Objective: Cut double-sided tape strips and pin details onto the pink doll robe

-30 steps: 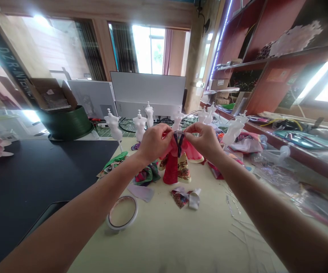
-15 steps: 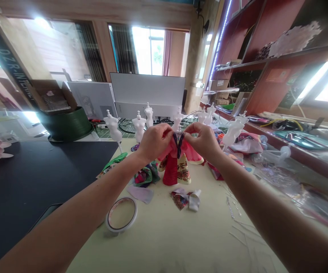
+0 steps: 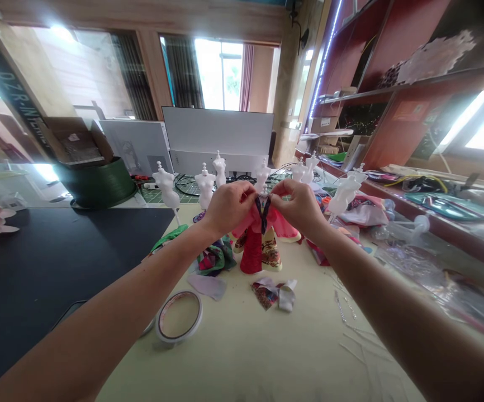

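Observation:
A small red and pink doll robe [image 3: 251,250] with a dark V-shaped collar [image 3: 264,215] and patterned panels stands upright on the pale table, dressed on a small figure whose white neck top shows between my hands. My left hand [image 3: 231,206] pinches the left side of the collar near the neck. On the other side, my right hand [image 3: 298,205] pinches the collar's right edge. Both sets of fingertips are close together. Scraps of patterned and white cloth [image 3: 286,296] lie in front of the robe.
White mannequin torsos [image 3: 166,187] stand behind my hands. A tape roll [image 3: 180,316] lies near my left forearm, green cloth [image 3: 169,237] beyond it. Pink fabrics [image 3: 363,211] and clear plastic bags [image 3: 418,268] are at right. A monitor [image 3: 219,131] stands at the back.
Both hands keep their pinch at the collar, with only very slight shifts of the fingers. My left forearm has moved slightly, showing more of something round beside the tape roll.

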A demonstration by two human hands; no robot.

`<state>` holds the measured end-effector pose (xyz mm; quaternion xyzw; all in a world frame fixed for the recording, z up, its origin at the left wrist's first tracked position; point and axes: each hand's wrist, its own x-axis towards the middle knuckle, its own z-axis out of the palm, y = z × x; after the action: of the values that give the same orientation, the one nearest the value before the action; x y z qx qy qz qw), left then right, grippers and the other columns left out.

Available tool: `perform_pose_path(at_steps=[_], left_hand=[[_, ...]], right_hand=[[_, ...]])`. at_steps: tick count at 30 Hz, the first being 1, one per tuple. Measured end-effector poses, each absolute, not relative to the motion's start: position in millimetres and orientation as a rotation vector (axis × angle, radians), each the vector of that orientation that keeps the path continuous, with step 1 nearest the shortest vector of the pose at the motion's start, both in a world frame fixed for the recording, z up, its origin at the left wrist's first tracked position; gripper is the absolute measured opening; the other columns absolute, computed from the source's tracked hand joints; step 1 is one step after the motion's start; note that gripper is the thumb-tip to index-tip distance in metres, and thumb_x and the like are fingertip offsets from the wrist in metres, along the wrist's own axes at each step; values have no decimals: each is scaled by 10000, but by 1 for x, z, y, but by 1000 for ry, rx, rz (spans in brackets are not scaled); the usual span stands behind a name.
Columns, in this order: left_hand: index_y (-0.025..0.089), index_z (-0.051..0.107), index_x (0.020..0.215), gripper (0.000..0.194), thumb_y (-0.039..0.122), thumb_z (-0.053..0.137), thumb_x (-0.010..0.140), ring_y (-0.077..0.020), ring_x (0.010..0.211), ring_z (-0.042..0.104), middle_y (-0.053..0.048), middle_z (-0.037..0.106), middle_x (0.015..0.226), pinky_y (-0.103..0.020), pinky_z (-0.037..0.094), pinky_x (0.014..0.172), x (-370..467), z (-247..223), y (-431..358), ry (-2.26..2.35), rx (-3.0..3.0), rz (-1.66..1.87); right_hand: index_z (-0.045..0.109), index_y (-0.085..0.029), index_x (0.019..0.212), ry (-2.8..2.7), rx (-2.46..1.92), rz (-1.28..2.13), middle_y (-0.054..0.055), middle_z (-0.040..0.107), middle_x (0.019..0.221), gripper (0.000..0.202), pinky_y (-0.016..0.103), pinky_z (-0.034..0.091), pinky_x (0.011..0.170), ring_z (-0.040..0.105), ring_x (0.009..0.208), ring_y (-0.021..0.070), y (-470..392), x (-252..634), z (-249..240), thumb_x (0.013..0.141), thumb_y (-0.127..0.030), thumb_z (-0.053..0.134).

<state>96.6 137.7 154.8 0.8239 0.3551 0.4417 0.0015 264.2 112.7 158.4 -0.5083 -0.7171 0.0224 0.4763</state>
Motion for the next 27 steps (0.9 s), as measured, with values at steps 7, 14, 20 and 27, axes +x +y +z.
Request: perform_pose_path(at_steps=[7,14,20,27], left_hand=[[153,671,792,165,218,527,838,-139,658,592,-35,691,750,-247,431,606,97,154,140,1088,2573,1383],[158,674,783,158,218,537,835,-142,673,597,-31,693,755,-252,437,623,97,155,141,1071,2575,1381],[155,677,785,157,205,537,834,-133,654,610,-24,702,741,-238,439,618,96,154,138,1064,2555,1423],[173,674,828,156,219,526,843,-139,659,623,-23,709,755,-229,446,614,96,146,134,1078,2541,1506]], right_hand=[[613,-164,700,-1755,-1234,54,25,644,695,79,281,430,570,558,628,128,114,264,158,720,-153,537],[613,-166,702,-1773,-1226,45,25,643,694,81,284,429,565,551,621,128,114,265,159,724,-152,536],[593,-171,717,-1768,-1227,-13,28,637,713,65,270,403,548,526,611,121,110,265,154,731,-145,534],[545,-192,750,-1759,-1090,-178,32,617,799,77,270,411,568,542,685,141,108,266,141,741,-129,500]])
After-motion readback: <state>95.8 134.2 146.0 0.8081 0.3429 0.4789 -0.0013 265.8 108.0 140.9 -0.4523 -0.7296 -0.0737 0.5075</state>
